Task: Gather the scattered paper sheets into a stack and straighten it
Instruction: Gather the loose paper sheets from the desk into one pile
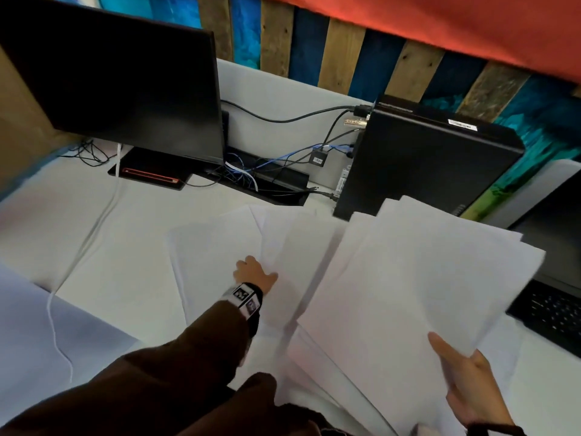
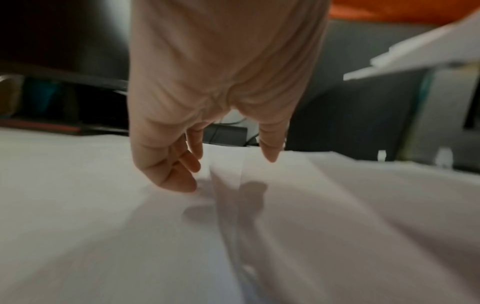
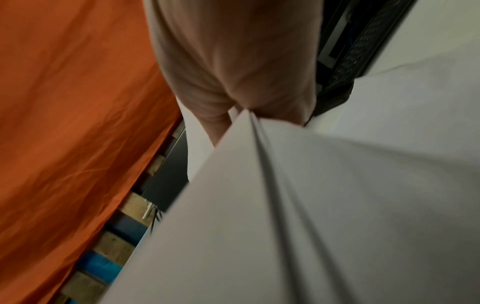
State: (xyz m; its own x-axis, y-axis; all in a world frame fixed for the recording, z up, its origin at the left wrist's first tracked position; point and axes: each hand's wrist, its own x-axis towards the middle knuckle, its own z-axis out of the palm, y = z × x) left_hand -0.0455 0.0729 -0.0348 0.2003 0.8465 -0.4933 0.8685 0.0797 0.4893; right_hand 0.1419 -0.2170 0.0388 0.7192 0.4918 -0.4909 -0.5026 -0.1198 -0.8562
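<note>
Several white sheets [image 1: 217, 256] lie fanned and overlapping on the white desk [image 1: 119, 278]. My left hand [image 1: 256, 272] reaches out over them. In the left wrist view its fingers [image 2: 182, 174] curve down and a fingertip touches a flat sheet [image 2: 103, 205]. The thumb hovers apart, above a raised sheet edge [image 2: 226, 164], and the left hand [image 2: 231, 164] holds nothing. My right hand [image 1: 456, 366] grips a loose, uneven bundle of sheets [image 1: 408, 278] by its near corner, thumb on top, lifted above the desk. The right wrist view shows that hand [image 3: 241, 115] pinching the bundle [image 3: 285, 205].
A dark monitor [image 1: 125, 83] stands at the back left on a black base [image 1: 151, 174]. Tangled cables [image 1: 283, 171] run behind the sheets to a black computer box [image 1: 424, 165] at the back right. A black keyboard [image 1: 553, 316] lies at the right edge. A white cable [image 1: 94, 231] crosses the left side.
</note>
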